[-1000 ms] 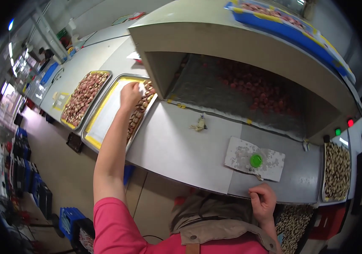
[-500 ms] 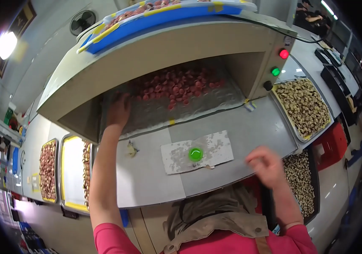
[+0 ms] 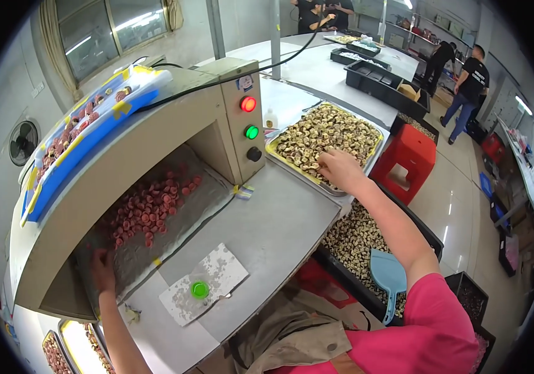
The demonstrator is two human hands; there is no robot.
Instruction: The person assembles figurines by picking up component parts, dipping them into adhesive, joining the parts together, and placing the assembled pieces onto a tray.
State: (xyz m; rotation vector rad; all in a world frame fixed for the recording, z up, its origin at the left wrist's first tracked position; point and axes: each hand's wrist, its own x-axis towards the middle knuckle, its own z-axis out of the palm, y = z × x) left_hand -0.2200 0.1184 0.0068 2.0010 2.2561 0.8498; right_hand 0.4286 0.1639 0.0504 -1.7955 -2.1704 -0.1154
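Observation:
My left hand (image 3: pixel 103 271) reaches into the beige box-shaped machine (image 3: pixel 155 156), low over its grey mat, near the left end of a pile of small reddish round pieces (image 3: pixel 145 210). Shadow and blur hide whether its fingers hold anything. Over on the right, my right hand (image 3: pixel 342 171) is at a metal tray (image 3: pixel 376 146) heaped with small dark-and-yellow pieces (image 3: pixel 317 140). Its fingers are bent together at the surface of the heap; what they hold, if anything, is hidden. A small green round dish (image 3: pixel 199 289) sits on a stained white board (image 3: pixel 229 274) on the table.
Red and green lights and a black knob (image 3: pixel 254 154) are on the machine's right post. A blue tray (image 3: pixel 86 149) rests on top. Below the right table edge stand a black bin (image 3: pixel 432 240) with similar pieces, a light-blue dustpan (image 3: pixel 387 271) and a red stool (image 3: pixel 407 159).
The view has swung to the right. My right hand has moved from above the table's front edge out to the metal tray. My left hand is still inside the machine.

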